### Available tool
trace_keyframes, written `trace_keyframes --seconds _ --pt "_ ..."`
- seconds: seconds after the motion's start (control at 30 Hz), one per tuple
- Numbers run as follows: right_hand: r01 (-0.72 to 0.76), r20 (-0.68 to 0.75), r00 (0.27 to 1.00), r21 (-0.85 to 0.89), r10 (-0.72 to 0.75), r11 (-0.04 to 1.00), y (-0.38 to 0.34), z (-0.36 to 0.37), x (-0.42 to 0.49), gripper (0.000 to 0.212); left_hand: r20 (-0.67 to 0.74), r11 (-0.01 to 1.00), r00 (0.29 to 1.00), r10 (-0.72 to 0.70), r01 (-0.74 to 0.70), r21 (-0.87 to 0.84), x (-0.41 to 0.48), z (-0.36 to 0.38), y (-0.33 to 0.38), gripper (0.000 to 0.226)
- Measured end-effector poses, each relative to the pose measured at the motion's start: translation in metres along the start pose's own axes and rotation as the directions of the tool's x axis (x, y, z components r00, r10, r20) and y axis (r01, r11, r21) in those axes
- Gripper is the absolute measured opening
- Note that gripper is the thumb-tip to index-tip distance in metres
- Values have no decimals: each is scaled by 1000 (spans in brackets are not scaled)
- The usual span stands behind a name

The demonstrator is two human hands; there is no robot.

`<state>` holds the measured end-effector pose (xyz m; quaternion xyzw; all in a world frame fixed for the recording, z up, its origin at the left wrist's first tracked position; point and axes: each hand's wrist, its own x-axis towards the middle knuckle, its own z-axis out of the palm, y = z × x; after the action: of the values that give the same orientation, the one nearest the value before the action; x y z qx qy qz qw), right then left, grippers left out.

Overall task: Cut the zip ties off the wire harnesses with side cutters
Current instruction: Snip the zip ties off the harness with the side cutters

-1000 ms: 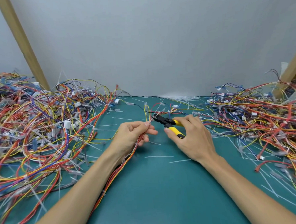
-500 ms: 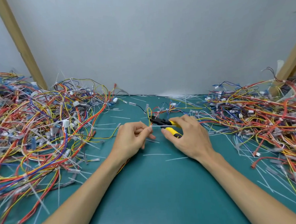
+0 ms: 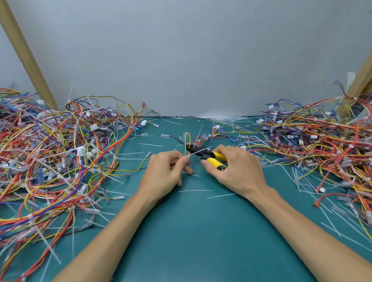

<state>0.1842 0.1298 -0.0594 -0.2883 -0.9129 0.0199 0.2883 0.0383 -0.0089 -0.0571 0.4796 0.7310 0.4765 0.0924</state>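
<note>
Yellow-handled side cutters [image 3: 203, 155] against a white zip tie [image 3: 197, 152] on the green mat [image 3: 186, 238].
The right hand [image 3: 236, 169] curls its fingers round the cutters' handles; whether the blades are closed I cannot tell. Just left of the cutters, the left hand [image 3: 164, 174] pinches the zip tie, which crosses the cutters' black nose. A thin wire harness [image 3: 187, 139] loops up yellow just behind that nose. One heap of harnesses [image 3: 52, 160] lies well left of the cutters, another heap [image 3: 321, 146] well right.

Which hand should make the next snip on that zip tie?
Right. The right hand grips the side cutters, their black head beside the white zip tie; the left hand is occupied pinching that tie.
</note>
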Motion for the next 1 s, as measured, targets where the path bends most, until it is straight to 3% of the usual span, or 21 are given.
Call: trace_keyframes --seconds 0.23,0.33,0.4,0.5,0.6,0.77,1.0 --pt "17 -19 1000 -33 -18 999 0 0 0 44 28 996 998 -60 61 -61 3 1 -1 23" --pt "40 -40 998 -42 -42 998 0 0 0 44 -90 994 994 -61 53 -91 4 2 -2 8" --pt "56 -53 997 -45 -59 997 0 0 0 44 -172 998 984 49 -56 -37 2 1 -4 25" --pt "73 -70 995 -57 -77 996 1 0 0 42 -67 974 976 206 -198 110 1 1 -2 44" --pt "75 -75 994 -56 -79 996 1 1 0 43 -33 980 987 154 -149 131 4 2 -5 44" --pt "65 -65 996 -51 -68 997 1 2 0 48 -133 980 982 137 -115 159 4 3 -3 38" --pt "43 -55 997 -34 -45 998 -1 2 0 48 -192 942 976 107 -38 333 -1 5 3 39"
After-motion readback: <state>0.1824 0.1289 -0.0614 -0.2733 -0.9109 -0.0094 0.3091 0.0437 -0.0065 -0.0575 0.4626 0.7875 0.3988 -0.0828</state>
